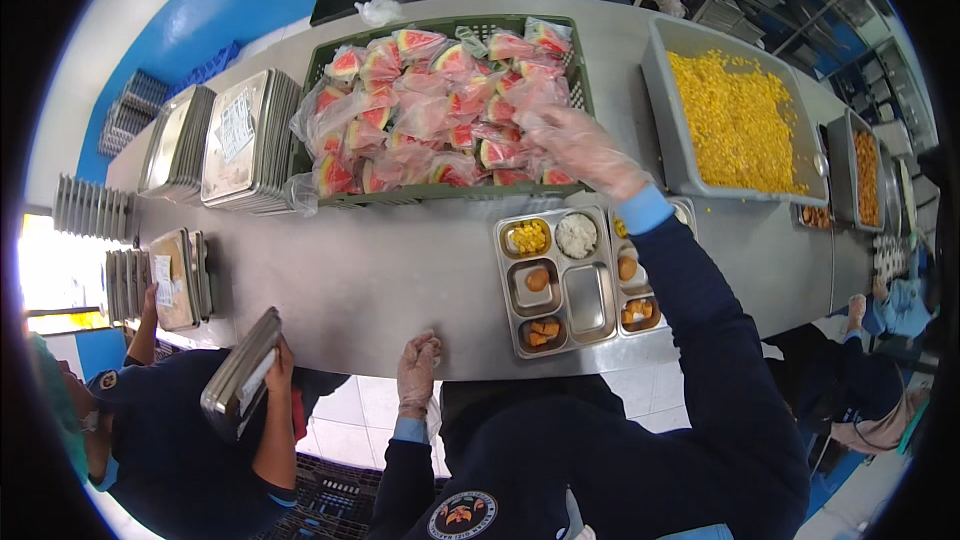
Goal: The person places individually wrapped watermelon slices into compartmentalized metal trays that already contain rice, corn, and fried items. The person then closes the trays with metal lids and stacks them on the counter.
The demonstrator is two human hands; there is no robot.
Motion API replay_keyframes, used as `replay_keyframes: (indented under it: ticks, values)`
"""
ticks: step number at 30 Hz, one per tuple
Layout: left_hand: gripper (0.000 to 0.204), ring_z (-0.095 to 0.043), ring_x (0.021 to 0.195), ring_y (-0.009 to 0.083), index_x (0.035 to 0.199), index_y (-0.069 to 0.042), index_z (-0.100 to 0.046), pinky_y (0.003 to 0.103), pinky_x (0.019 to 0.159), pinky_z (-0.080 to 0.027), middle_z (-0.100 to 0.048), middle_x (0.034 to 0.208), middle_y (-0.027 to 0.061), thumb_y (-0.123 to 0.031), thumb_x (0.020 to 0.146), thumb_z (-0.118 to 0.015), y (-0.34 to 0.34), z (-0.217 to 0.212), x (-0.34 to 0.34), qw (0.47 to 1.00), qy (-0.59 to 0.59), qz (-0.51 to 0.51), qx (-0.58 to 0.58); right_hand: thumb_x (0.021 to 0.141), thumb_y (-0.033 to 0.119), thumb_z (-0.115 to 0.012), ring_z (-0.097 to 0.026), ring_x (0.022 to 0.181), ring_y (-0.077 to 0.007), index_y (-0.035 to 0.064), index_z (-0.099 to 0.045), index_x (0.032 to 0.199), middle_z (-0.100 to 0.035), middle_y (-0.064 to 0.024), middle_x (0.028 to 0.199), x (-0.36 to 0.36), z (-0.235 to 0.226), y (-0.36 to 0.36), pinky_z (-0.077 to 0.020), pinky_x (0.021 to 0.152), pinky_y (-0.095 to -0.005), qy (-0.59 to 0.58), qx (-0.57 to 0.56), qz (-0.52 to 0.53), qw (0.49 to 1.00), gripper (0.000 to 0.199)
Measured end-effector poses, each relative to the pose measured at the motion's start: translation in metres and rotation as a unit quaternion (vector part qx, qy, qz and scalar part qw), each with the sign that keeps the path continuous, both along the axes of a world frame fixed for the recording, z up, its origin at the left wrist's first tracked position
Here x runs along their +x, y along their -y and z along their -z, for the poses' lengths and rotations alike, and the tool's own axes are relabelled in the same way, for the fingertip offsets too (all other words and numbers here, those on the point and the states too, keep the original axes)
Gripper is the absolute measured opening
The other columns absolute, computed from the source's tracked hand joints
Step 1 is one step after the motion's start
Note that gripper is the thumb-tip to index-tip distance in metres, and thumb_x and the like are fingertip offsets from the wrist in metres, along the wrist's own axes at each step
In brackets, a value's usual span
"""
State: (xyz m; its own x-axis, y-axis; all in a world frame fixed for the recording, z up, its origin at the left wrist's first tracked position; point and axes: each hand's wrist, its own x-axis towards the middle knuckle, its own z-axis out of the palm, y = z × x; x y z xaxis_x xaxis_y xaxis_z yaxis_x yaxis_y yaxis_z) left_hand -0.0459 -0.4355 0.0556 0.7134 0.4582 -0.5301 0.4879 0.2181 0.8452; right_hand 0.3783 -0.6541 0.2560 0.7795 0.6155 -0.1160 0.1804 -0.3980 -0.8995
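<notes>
My right hand (pixel 585 150), in a clear plastic glove, reaches over the right side of a green crate (pixel 400 197) full of bagged watermelon slices (pixel 450 105). Its fingers are closed at the plastic of one bagged watermelon slice, partly hidden by the hand. My left hand (pixel 418 372), also gloved, rests at the table's front edge with its fingers curled in and nothing visible in them. Below my right arm lies a steel compartment tray (pixel 505 285) holding yellow corn, white rice, a brown round item and orange-brown cubes. A second filled tray (pixel 640 280) beside it is partly covered by my sleeve.
A large grey tub (pixel 668 125) of yellow corn stands right of the crate. Stacked steel trays (pixel 240 140) stand to its left. At the lower left a co-worker's hand (pixel 280 368) holds some trays (pixel 240 370). Another tub (pixel 845 175) of brown food sits far right.
</notes>
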Motion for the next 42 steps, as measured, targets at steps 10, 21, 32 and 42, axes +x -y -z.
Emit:
replay_keyframes:
  ticks: [10, 21, 32, 42]
  values:
    - [0.02, -0.061, 0.096, 0.0113, 0.123, -0.004, -0.067, 0.028, 0.088, -0.052, -0.067, 0.105, 0.0018, -0.009, 0.106, -0.057, -0.025, -0.003, 0.036, 0.999, 0.049, -0.012, 0.005, 0.089, 0.011, -0.064, -0.068, 0.114, -0.0333, 0.0236, -0.071, 0.126, -0.07, -0.0104, 0.124, 0.12, 0.076, -0.09, -0.0531, 0.099, -0.045, 0.39, -0.342, -0.197, 0.832, 0.04]
    - [0.028, -0.061, 0.092, 0.0078, 0.131, -0.005, -0.066, 0.025, 0.081, -0.053, -0.068, 0.108, 0.0003, -0.008, 0.104, -0.057, -0.058, -0.007, 0.058, 0.996, -0.003, 0.064, -0.067, 0.09, 0.038, -0.068, -0.072, 0.103, -0.0347, 0.0111, -0.067, 0.116, -0.072, -0.0183, 0.111, 0.082, 0.08, -0.127, -0.0547, 0.089, -0.0487, 0.441, -0.453, -0.081, 0.771, 0.038]
    - [0.029, -0.062, 0.093, 0.0085, 0.13, -0.004, -0.066, 0.026, 0.079, -0.055, -0.068, 0.109, 0.0009, -0.008, 0.104, -0.057, -0.073, -0.002, 0.06, 0.987, -0.006, 0.141, -0.079, 0.095, 0.056, -0.066, -0.072, 0.097, -0.0397, 0.0073, -0.062, 0.128, -0.076, -0.0199, 0.098, 0.072, 0.053, -0.108, -0.0498, 0.094, -0.0515, 0.31, -0.385, 0.112, 0.862, 0.059]
    - [0.028, -0.062, 0.094, 0.0109, 0.134, -0.007, -0.063, 0.026, 0.075, -0.054, -0.067, 0.113, 0.0003, -0.017, 0.109, -0.056, -0.08, 0.011, 0.074, 0.971, 0.011, 0.228, -0.07, 0.1, 0.015, -0.066, -0.06, 0.087, -0.0073, 0.0085, -0.061, 0.13, -0.062, 0.0006, 0.104, -0.029, -0.031, 0.02, -0.0522, 0.08, -0.0267, -0.033, 0.055, 0.093, 0.994, 0.031]
